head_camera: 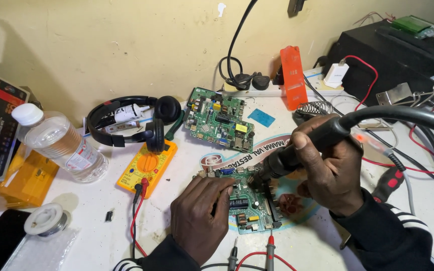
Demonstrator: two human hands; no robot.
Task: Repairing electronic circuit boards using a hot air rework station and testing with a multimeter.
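White worktable (177, 165) filling most of view, wall behind at far side. Black box unit (403, 55) sitting far right w/ red and black wires running off it. Clear plastic bottle (61, 143) lying tilted at left, white cap pointing far-left, next to an orange box (23, 183). Black headphones (131, 123) lying far-centre-left, one cup overlapping top of a yellow multimeter (146, 168); its red and black leads trailing toward near edge, probe tips (251, 256) lying near-centre just below the board being worked on.

Two green circuit boards: spare board (220, 120) lying far-centre, apart from the hands; working board (249, 203) lying centre, on a printed sticker on the table.

Right hand (327, 170) wrapping closed around black handle of a hot-air tool (297, 153), thick black hose arcing off to right; nozzle pointing down-left at the working board's far part, cannot tell if touching. Left hand (202, 216) resting on left part of working board, fingers curled, tips pressing down on it, holding nothing.

Solder spool (46, 219) sitting near-left. Orange-red case (292, 75) standing far-centre beside power strip (277, 89).
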